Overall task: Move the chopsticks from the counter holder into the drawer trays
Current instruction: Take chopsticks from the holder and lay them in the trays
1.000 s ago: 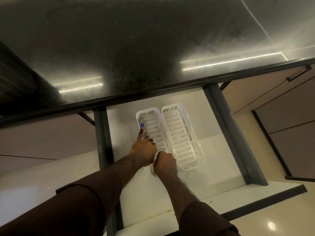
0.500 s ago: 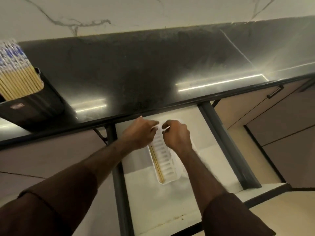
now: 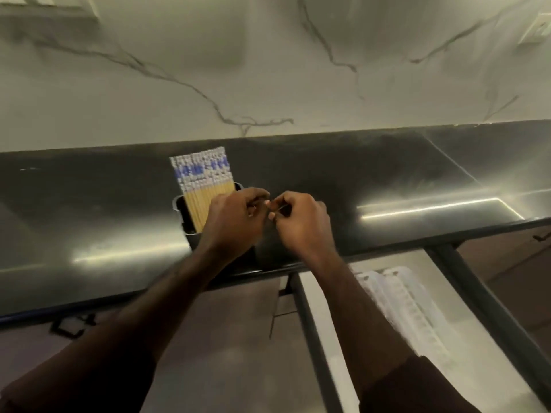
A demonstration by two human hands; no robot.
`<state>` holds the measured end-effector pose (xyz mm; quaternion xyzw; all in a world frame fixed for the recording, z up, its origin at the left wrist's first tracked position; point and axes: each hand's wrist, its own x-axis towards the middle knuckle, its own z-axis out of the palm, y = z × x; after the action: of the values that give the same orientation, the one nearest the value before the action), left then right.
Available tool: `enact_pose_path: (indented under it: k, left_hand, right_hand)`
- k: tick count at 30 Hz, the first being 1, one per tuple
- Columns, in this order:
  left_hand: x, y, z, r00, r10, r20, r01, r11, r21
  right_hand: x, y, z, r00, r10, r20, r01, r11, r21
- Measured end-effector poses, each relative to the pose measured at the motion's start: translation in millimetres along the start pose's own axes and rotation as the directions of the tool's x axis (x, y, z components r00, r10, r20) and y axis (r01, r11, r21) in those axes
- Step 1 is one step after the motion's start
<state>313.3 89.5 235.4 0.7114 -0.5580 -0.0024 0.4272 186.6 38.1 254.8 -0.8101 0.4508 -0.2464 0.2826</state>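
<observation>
Both hands have come up from the drawer to the desk: left hand and right hand curled; I can't tell what they hold. Chopsticks mostly sit in the holder; trays look near-empty.
</observation>
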Motion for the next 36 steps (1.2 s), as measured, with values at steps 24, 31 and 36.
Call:
enact_pose_path:
  k: [24,31,36]
  left_hand:
    - [61,-155,-36,0.865,-0.5,-0.033,0.456,0.813,-0.362]
    - [60,-162,-31,0.841,-0.539,-0.049,0.467,0.769,-0.437]
    - [61,-151,-44,0.857,-0.514,-0.03,0.436,0.755,-0.489]
  right_hand:
    - [77,-74,159,0.98,0.102,0.17,-0.101,0.995,-0.017]
    - [81,-69,166,0.976,0.104,0.192,-0.106,0.994,0.002]
    - [83,-72,158,0.977,0.088,0.197,-0.097,0.995,0.034]
